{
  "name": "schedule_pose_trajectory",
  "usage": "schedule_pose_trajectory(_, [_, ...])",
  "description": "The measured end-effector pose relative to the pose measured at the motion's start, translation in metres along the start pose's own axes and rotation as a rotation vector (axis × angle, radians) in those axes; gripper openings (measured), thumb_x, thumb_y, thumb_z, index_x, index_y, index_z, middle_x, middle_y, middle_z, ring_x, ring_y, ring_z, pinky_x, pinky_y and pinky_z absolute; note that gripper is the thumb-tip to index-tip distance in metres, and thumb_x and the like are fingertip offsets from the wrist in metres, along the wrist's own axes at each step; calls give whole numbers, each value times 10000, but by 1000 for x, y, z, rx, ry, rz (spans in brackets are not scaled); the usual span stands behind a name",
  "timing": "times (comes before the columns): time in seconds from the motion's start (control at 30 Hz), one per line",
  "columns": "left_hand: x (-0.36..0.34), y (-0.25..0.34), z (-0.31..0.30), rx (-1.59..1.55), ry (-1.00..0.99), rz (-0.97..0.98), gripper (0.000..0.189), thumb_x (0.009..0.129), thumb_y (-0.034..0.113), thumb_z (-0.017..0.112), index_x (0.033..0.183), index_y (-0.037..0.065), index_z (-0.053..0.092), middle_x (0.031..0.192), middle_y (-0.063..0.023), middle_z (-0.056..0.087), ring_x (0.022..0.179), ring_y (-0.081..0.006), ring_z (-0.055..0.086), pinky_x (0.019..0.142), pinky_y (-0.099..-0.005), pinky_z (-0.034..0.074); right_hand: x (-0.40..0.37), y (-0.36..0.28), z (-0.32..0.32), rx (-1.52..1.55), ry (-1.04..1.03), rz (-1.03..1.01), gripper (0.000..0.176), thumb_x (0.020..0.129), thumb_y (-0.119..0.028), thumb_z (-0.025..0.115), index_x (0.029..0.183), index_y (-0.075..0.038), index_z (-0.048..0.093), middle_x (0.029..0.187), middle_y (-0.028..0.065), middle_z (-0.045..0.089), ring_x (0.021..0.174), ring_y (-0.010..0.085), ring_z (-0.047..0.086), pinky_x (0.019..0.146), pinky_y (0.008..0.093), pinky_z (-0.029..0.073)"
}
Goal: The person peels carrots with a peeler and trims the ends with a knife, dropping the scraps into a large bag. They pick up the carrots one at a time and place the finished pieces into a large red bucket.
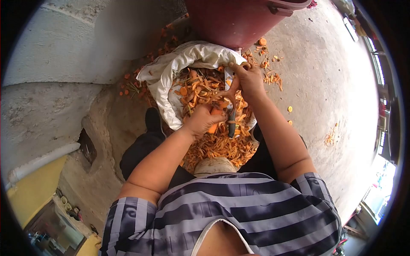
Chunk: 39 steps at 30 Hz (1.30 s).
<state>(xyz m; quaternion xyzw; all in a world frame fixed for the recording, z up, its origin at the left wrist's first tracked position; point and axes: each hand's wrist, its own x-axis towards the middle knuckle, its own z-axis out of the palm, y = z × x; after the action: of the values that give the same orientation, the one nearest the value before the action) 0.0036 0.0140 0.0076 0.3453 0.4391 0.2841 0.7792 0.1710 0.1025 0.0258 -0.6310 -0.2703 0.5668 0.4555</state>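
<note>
My right hand (pixel 250 83) is closed around the handle of an orange-brown Y-shaped peeler (pixel 232 86), its forked head pointing toward my left hand. My left hand (pixel 201 121) grips an orange carrot (pixel 217 120) just below the peeler's head. Both hands are over a white woven sack (pixel 164 100) with a rolled-down rim. Inside it lies a heap of orange peelings (pixel 205 87) with some carrot pieces. What looks like a knife lies among them near my right hand, with a black handle (pixel 232 127). Part of it is hidden behind the peeler.
A large dark red tub (pixel 239 21) stands just beyond the sack. Carrot scraps (pixel 273 79) lie scattered on the concrete floor (pixel 316 85) to the right, and more lie left of the sack. A rough grey wall (pixel 47 47) rises on the left. My legs flank the sack.
</note>
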Motion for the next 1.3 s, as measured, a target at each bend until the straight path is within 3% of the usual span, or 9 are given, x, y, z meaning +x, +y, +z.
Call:
schedule_pose_trajectory(0.1, [3, -6, -2, 405, 63, 46, 306, 659, 136, 662, 912, -15, 581, 805, -108, 609, 724, -216, 593, 652, -320, 459, 16, -4, -7, -28, 208, -88, 251, 704, -188, 705, 746, 25, 577, 624, 66, 550, 490, 138, 503, 441, 267, 393])
schedule_pose_trajectory(0.3, [-3, 4, 6, 784, 256, 118, 261, 612, 100, 657, 833, -27, 598, 816, -220, 588, 758, -368, 573, 683, -373, 451, -11, 0, 9, -133, 39, -44, 227, 735, -172, 673, 755, 31, 572, 633, 71, 548, 492, 137, 496, 427, 255, 372])
schedule_pose_trajectory(0.4, [-4, -2, 7, 892, 336, 264, 231, 622, 86, 649, 817, -27, 598, 866, -212, 567, 815, -370, 554, 719, -393, 442, 7, -5, 0, -49, 202, -53, 241, 740, -192, 670, 798, 17, 565, 644, 50, 523, 530, 131, 481, 461, 264, 387])
schedule_pose_trajectory(0.57, [-3, -2, 5, 893, 358, 311, 250, 608, 106, 667, 798, -35, 587, 833, -200, 546, 788, -362, 549, 700, -395, 438, 1, 22, 11, 20, 38, -89, 198, 723, -154, 682, 706, 14, 579, 594, 58, 528, 444, 122, 464, 397, 255, 361])
schedule_pose_trajectory(0.7, [-1, -6, 3, 916, 382, 383, 256, 593, 116, 673, 777, -37, 581, 807, -199, 547, 767, -359, 555, 676, -397, 437, 0, -6, 4, -30, 152, 62, 180, 719, -147, 679, 722, 7, 585, 605, 49, 530, 461, 123, 468, 411, 254, 370])
schedule_pose_trajectory(0.9, [-2, -3, 1, 883, 355, 363, 257, 593, 118, 662, 779, -38, 577, 803, -200, 543, 767, -365, 549, 678, -398, 436, 16, 20, 2, -34, 120, -7, 220, 730, -170, 677, 734, 25, 577, 596, 66, 538, 471, 128, 491, 409, 259, 381])
schedule_pose_trajectory(0.97, [0, -5, -2, 889, 337, 322, 260, 603, 126, 663, 786, -37, 579, 769, -183, 548, 726, -328, 557, 659, -382, 437, 30, 23, -8, -144, 236, -25, 237, 742, -188, 676, 772, 18, 563, 614, 53, 525, 477, 135, 496, 409, 257, 391])
schedule_pose_trajectory(1.1, [2, -9, -10, 667, 302, 133, 269, 631, 148, 671, 805, -40, 586, 726, -134, 572, 650, -221, 557, 612, -340, 433, 1, 3, 8, 83, 61, 41, 238, 712, -172, 697, 643, -8, 539, 569, 75, 547, 442, 122, 486, 409, 263, 372])
schedule_pose_trajectory(1.3, [-1, 1, -22, 686, 214, 47, 311, 645, 189, 699, 845, -28, 600, 770, -149, 601, 676, -241, 587, 630, -334, 446, 51, 56, -10, -67, 130, -41, 293, 753, -253, 685, 766, 12, 559, 633, 67, 546, 513, 137, 494, 450, 273, 400])
